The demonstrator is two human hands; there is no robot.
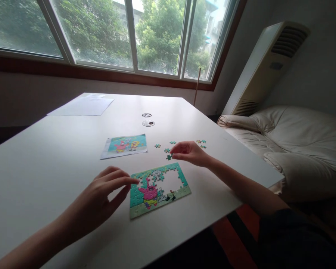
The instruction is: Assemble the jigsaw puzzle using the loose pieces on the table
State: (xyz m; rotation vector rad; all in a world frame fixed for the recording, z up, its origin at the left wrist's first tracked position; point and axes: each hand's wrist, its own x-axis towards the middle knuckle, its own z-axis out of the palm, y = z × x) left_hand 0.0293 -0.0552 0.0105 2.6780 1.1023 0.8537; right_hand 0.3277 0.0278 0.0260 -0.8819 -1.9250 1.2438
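A partly built cartoon jigsaw puzzle (159, 188) lies on the white table (58, 160), with a gap in its upper right area. My left hand (106, 194) rests at the puzzle's left edge, fingers stretched out, fingertips touching the border. My right hand (189, 152) hovers just above the puzzle's top edge and pinches a small green puzzle piece (169, 157). Several loose pieces (168, 146) lie scattered beyond the right hand.
A printed reference picture (125, 145) lies behind the puzzle. Sheets of paper (82, 105) sit at the far left. Two round cable ports (148, 119) are in the table's middle. A cream sofa (296, 138) and a standing air conditioner (266, 67) are at the right.
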